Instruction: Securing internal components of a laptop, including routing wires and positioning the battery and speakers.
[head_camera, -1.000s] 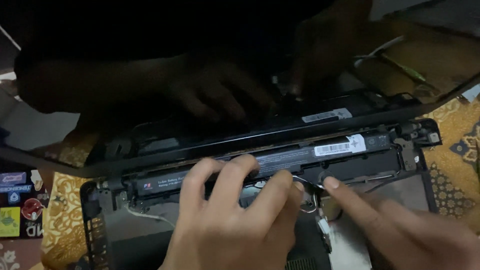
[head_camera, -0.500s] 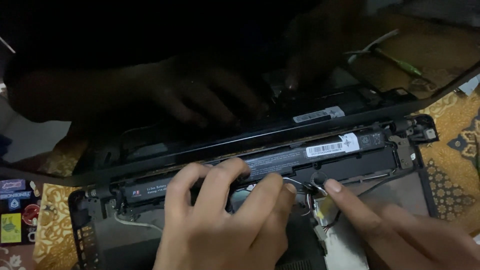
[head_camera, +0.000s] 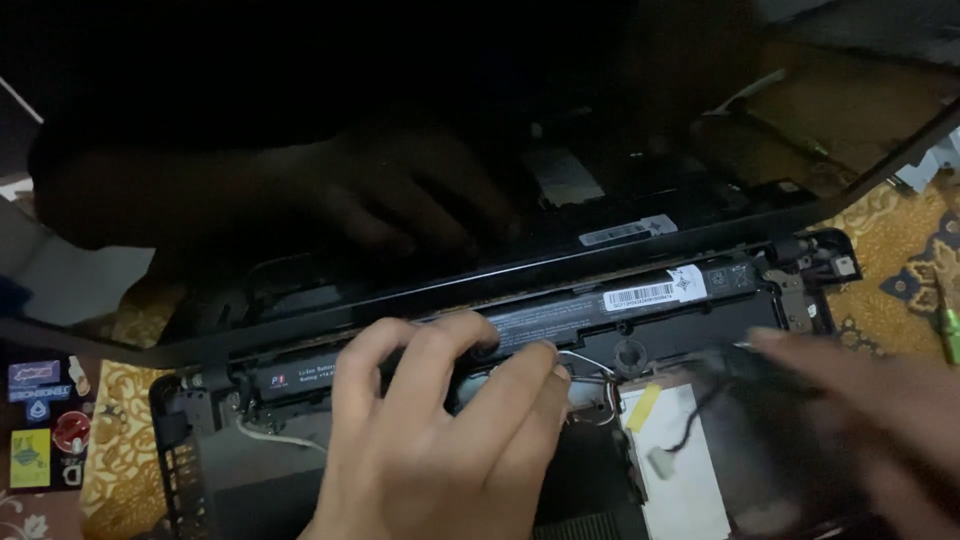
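Grip of the left hand (head_camera: 440, 440): not clenched. The fingers are spread and bent, and the fingertips (head_camera: 478, 338) press on the near edge of the long black battery (head_camera: 600, 305). Nothing is enclosed in the palm.

The battery lies seated in its bay along the hinge line of the opened laptop base (head_camera: 200, 480), just below the raised lid (head_camera: 700, 170). White labels show on its right half.

Grip of the right hand (head_camera: 860, 420): cannot tell. The hand is blurred, low over the right part of the base, and no object shows in it.

Step in hand, as judged: the battery is being worked at its near edge and is not yet lifted out of the bay.

Near the fingertips sit a thin grey wire loop (head_camera: 585, 365), a strip of yellow tape (head_camera: 643, 407) and a black lead with a white plug (head_camera: 662, 462). A white cable (head_camera: 280, 438) runs at the left of the base.

Next move, as judged: it calls for even pressure along the battery's length, and for keeping the fingers off the wire loop, which could snag.

A dim hand shape (head_camera: 400, 200) shows on the dark lid; whether it is a reflection cannot be told.

The laptop rests on a patterned yellow cloth (head_camera: 900, 240). A green tool handle (head_camera: 948, 335) lies at the right edge, and a stickered item (head_camera: 40, 420) at the left.
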